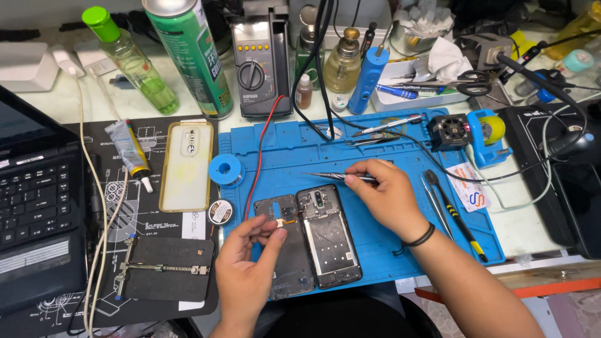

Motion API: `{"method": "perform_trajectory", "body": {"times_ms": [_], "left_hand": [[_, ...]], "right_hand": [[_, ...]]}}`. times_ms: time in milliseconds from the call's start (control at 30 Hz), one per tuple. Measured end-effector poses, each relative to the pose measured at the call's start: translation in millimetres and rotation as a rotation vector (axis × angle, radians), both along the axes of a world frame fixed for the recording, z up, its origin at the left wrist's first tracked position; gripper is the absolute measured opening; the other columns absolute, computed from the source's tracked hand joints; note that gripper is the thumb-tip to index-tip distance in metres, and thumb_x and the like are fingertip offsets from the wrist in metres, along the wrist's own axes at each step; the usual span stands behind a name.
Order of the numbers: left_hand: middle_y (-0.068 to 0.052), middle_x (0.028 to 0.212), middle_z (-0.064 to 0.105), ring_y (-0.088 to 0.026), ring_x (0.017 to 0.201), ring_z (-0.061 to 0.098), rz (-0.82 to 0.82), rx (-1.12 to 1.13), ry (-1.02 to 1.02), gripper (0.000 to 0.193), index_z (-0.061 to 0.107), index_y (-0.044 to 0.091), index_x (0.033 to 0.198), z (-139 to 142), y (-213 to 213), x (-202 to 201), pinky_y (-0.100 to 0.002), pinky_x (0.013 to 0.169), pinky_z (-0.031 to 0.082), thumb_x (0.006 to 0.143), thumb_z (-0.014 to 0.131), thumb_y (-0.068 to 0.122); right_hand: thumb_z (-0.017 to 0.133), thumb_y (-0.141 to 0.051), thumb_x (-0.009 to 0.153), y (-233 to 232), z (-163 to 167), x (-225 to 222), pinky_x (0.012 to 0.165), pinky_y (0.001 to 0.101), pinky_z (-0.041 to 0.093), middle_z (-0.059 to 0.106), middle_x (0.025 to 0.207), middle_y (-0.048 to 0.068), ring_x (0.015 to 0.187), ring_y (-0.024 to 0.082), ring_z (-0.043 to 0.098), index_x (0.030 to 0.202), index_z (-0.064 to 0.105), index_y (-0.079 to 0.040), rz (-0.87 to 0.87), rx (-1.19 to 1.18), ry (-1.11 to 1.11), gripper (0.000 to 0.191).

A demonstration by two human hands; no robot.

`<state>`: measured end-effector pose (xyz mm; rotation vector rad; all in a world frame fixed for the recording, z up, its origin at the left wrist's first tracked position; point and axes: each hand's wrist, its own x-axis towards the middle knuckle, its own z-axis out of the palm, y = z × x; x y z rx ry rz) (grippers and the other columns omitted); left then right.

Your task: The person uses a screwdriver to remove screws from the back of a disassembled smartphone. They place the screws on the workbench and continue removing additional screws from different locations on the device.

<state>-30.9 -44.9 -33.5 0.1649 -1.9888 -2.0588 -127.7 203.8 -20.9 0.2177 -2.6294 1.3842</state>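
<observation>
Cluttered white counter (50, 103) seen from above, crowded with repair gear. At far left sits an open black laptop (37, 206). Beside it a black printed mat (153, 219) carries a small glue tube (128, 150), a clear yellowish phone case (186, 166) and a metal-clamped board holder (166, 269). Behind these stand a green-capped clear bottle (128, 59) and a tall green spray can (191, 56), with a grey multimeter (260, 62) next to them.

In the middle lies a blue work mat (375, 250). On its left part rests a blue solder spool (225, 169). The left hand (247, 269) sits at the mat's near edge, its fingers (275, 235) pinched closed on a small white part beside a detached dark phone back cover (285, 250). Just right of the cover, touching it, lies an opened phone body (330, 235), its inside facing up.

The right hand (388, 197), with a black band at the wrist, hovers just above the phone body; its fingers are closed around a slim metal screwdriver (338, 177) pointing left. Farther right on the mat lie tweezers (433, 197) and a black-and-yellow pry tool (454, 216), with a blue tape dispenser (485, 134) behind
</observation>
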Motion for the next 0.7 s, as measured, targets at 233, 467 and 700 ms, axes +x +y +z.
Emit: {"method": "perform_trajectory", "body": {"times_ms": [233, 467, 700], "left_hand": [[-0.017, 0.119, 0.07, -0.017, 0.103, 0.065, -0.165, 0.193, 0.121, 0.072, 0.039, -0.002, 0.145, 0.9, 1.8, -1.8, -0.031, 0.094, 0.053, 0.083, 0.076, -0.009], [-0.015, 0.103, 0.076, -0.017, 0.093, 0.07, -0.419, 0.214, 0.033, 0.087, 0.027, 0.001, 0.152, -10.4, -3.1, 14.0, -0.034, 0.09, 0.056, 0.082, 0.078, -0.009], [-0.014, 0.094, 0.075, -0.016, 0.089, 0.068, -0.366, 0.128, 0.093, 0.086, 0.031, -0.002, 0.153, -22.4, 1.5, 18.5, -0.032, 0.085, 0.054, 0.083, 0.078, -0.011]], "right_hand": [[0.075, -0.013, 0.088, 12.4, 21.8, 52.4, 0.079, 0.0237, 0.05, 0.074, 0.092, 0.001, 0.086, 0.008, 0.064, 0.101, 0.078, -0.003, 0.036, -0.397, -0.353, 0.017], [0.075, -0.012, 0.086, 22.1, 15.6, 93.6, 0.077, 0.0252, 0.051, 0.077, 0.091, 0.002, 0.084, 0.008, 0.065, 0.098, 0.079, -0.001, 0.024, -0.443, -0.551, 0.016], [0.076, -0.013, 0.086, 22.3, 2.5, 106.3, 0.077, 0.0251, 0.052, 0.077, 0.091, 0.002, 0.085, 0.008, 0.066, 0.098, 0.079, -0.003, 0.029, -0.421, -0.557, 0.016]]}}
